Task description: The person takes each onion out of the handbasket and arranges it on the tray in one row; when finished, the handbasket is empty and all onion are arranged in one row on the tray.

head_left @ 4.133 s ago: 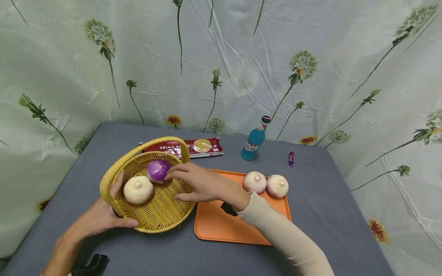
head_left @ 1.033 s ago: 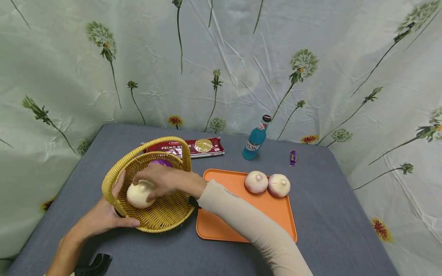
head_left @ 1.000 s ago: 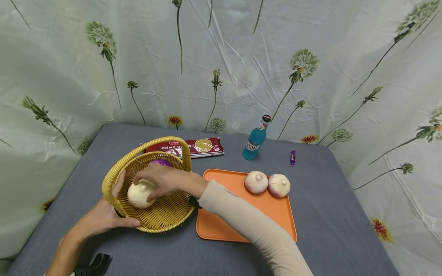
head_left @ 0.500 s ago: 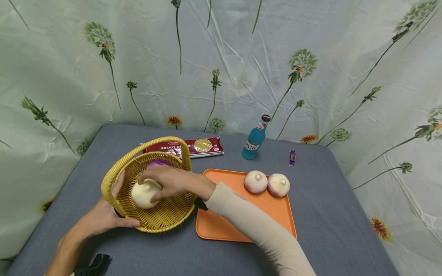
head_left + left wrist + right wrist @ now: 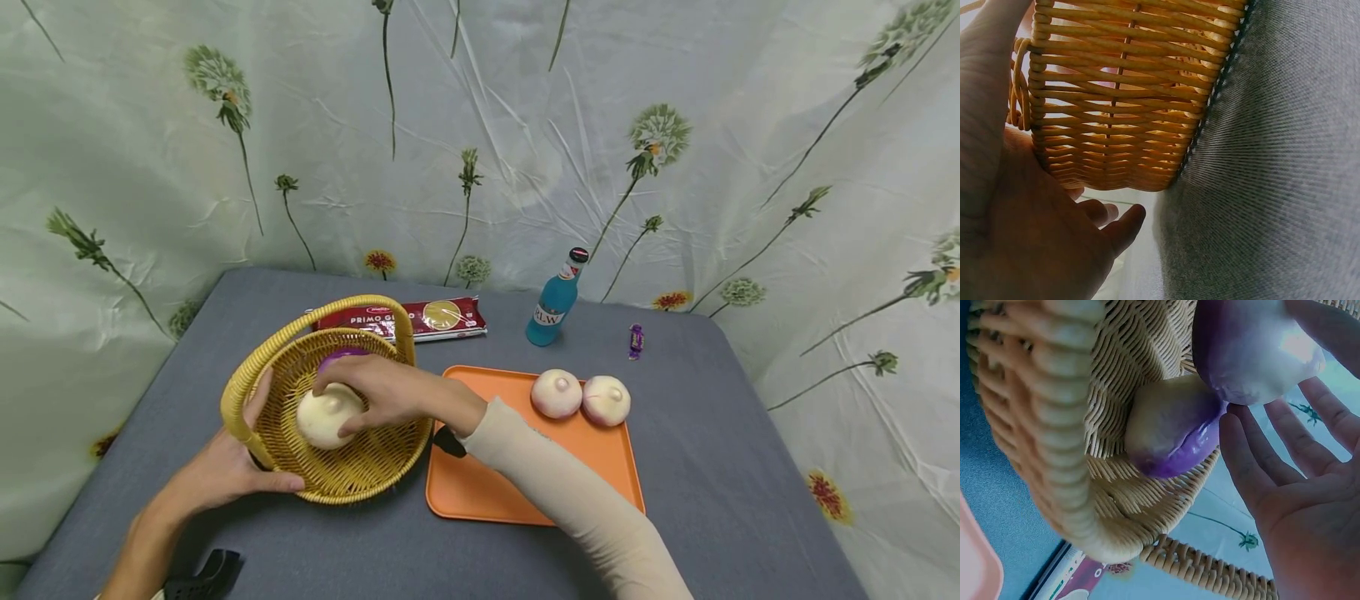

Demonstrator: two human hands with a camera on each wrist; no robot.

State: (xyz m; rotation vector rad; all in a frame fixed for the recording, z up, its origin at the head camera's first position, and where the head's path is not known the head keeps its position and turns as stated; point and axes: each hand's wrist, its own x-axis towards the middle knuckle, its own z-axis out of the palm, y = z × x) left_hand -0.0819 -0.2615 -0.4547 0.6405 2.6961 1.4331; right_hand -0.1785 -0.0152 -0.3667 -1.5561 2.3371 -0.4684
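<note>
My right hand [image 5: 382, 387] holds a white turnip [image 5: 327, 417] inside the yellow wicker basket [image 5: 352, 479], thumb on one side and fingers on the other. In the right wrist view the held turnip [image 5: 1247, 353] shows a purple patch and sits close against a second, purple-and-white turnip [image 5: 1172, 428]. From the head, that purple turnip [image 5: 341, 357] is mostly covered by my right hand. My left hand [image 5: 221, 471] grips the basket's near left side below the handle. Its thumb lies along the front, and in the left wrist view its fingers [image 5: 1124, 228] reach round the wickerwork.
Right of the basket lies an orange tray [image 5: 480, 492] bearing two pale turnips [image 5: 556, 394] at its far right. A red pasta packet [image 5: 450, 318] lies behind the basket. Farther right stand a blue bottle [image 5: 552, 308] and a purple wrapped candy [image 5: 636, 342].
About four seconds ago my right hand was by the purple turnip; it then took hold of the white one. Over the last second both have shifted right inside the basket. My left hand stays put.
</note>
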